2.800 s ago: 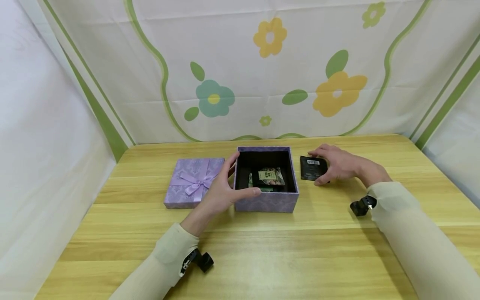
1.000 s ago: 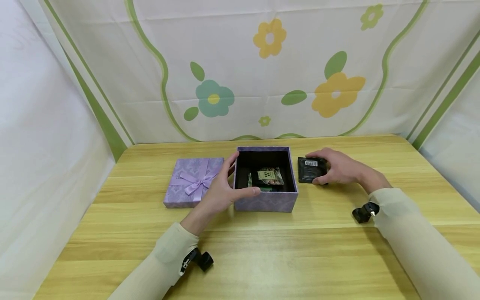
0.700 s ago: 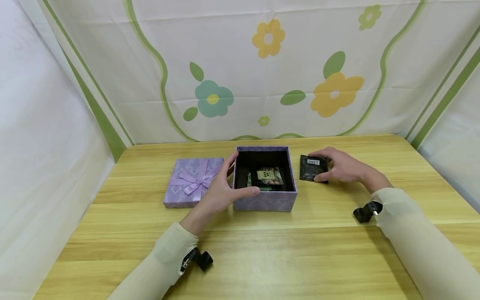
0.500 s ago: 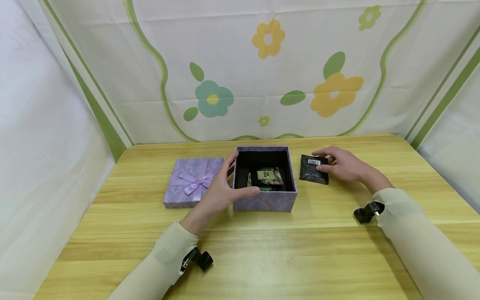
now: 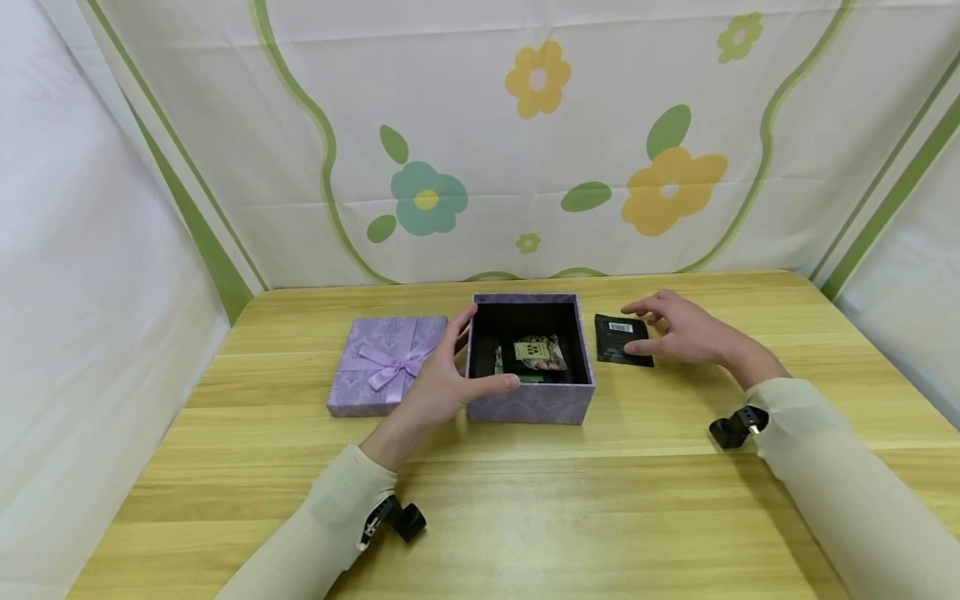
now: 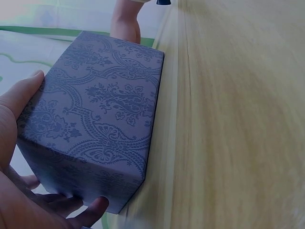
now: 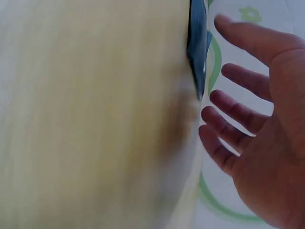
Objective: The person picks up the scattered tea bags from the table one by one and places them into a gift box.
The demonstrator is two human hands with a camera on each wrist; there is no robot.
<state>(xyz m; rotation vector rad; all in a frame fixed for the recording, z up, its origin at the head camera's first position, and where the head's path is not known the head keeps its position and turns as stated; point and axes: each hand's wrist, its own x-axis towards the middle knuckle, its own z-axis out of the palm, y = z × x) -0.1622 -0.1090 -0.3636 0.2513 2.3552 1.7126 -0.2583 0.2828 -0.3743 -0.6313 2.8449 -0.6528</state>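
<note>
My left hand (image 5: 441, 379) grips the near left corner of a lidless purple patterned gift box (image 5: 534, 406), its thumb along the front and its fingers at the left side. The left wrist view shows fingers (image 6: 97, 210) against the box's wall (image 6: 105, 100). Inside the box lies a clear-fronted sachet (image 5: 534, 352) with a pale label, among other sachets partly hidden by the rim. To the box's right, a flat black sachet (image 5: 615, 346) with a barcode rests on the table. Over its right edge hovers my right hand (image 5: 686, 333), fingers spread and relaxed, pinching nothing.
The purple lid (image 5: 386, 362), tied with a ribbon bow, lies left of the box, partly behind the left hand. A wooden table (image 5: 517, 508) carries everything. A flower-printed white cloth (image 5: 480, 142) hangs at its back edge.
My right hand earlier held the black sachet between thumb and fingers and shifted it slightly; now it has let go and its fingers have spread. The left hand and box stay put.
</note>
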